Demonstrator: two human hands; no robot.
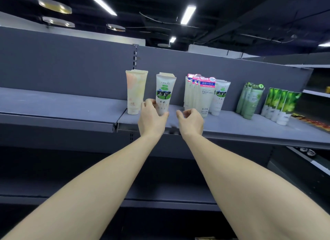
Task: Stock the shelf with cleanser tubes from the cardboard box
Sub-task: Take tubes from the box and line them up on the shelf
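Both hands reach up to the shelf (232,132): our left hand (151,120) grips the upright milk cleanser tube (164,93), long axis vertical, just right of the peach tubes (134,93). Our right hand (191,121), loosely curled and holding nothing, hovers just right of this tube. We cannot see the cardboard box.

I am reaching both bare forearms up and forward, side by side, toward the front edge of the shelf (232,132). My left hand (151,118) is gripping the lower part of an upright cleanser tube (164,91), fingers curled round its left side and thumb on its right. My right hand (191,121) is hovering just beside it, fingers loosely curled, holding nothing, wrist over the shelf's front lip.
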